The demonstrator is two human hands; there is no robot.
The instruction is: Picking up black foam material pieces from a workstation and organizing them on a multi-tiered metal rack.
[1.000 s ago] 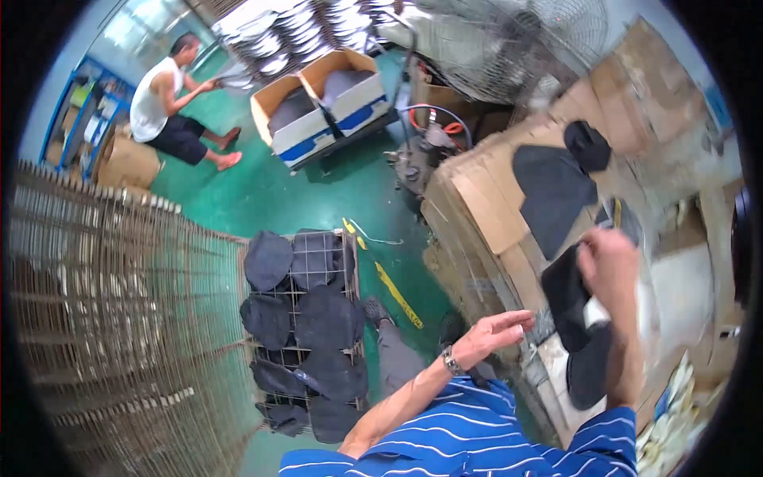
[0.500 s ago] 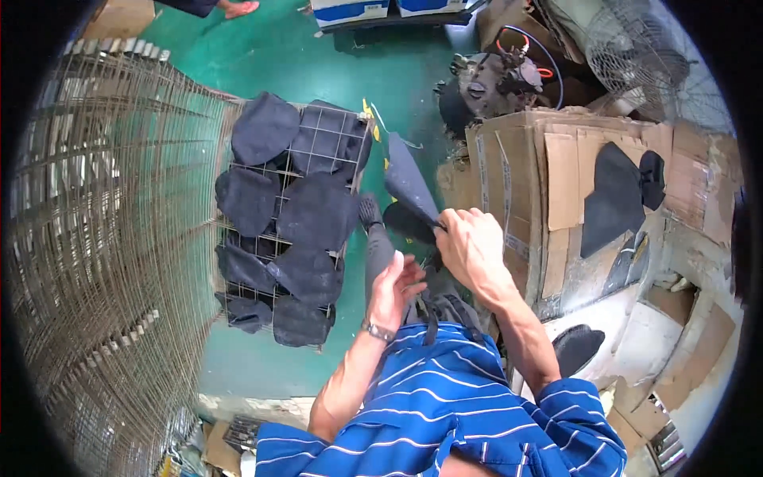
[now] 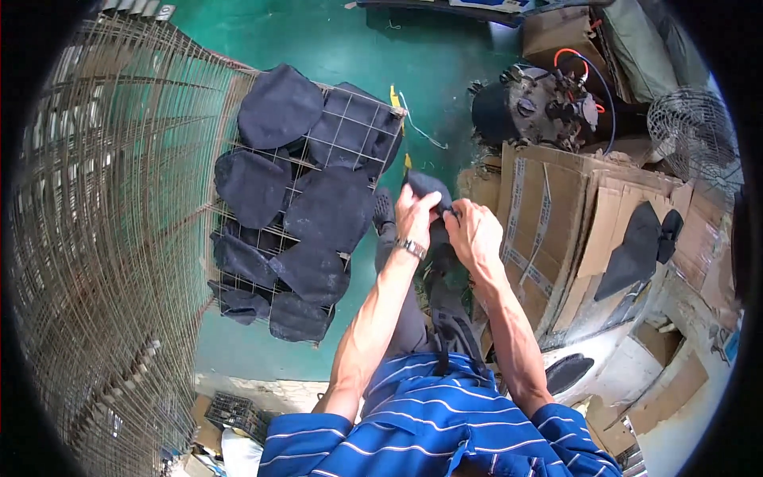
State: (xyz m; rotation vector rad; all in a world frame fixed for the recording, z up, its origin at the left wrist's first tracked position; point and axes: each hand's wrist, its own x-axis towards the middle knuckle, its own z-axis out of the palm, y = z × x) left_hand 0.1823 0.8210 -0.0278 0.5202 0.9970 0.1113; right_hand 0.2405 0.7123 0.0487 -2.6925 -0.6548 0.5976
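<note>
A dark grey, flexible flat piece (image 3: 427, 184), like rubber or thick cloth, is held up in front of me. My left hand (image 3: 415, 218) is closed on its near left part, thumb across the top. My right hand (image 3: 475, 234) pinches its near right edge. The two hands are close together, and the piece's lower part is hidden behind them. To the left, a wire rack (image 3: 347, 126) bears several similar dark pieces, among them a rounded one (image 3: 280, 107) at the far corner and a large one (image 3: 330, 211) nearest my left hand.
Tall stacked wire racks (image 3: 119, 199) fill the left side. Large cardboard boxes (image 3: 548, 215) stand at my right, with another dark piece (image 3: 632, 254) on top. Beyond them are a grimy machine (image 3: 532, 107) with hoses and a wire fan guard (image 3: 690, 127). The floor (image 3: 445, 60) is green.
My left hand has moved up and closed on the dark piece, which before only my right hand held. The piece now looks folded or foreshortened, and the view has shifted.
</note>
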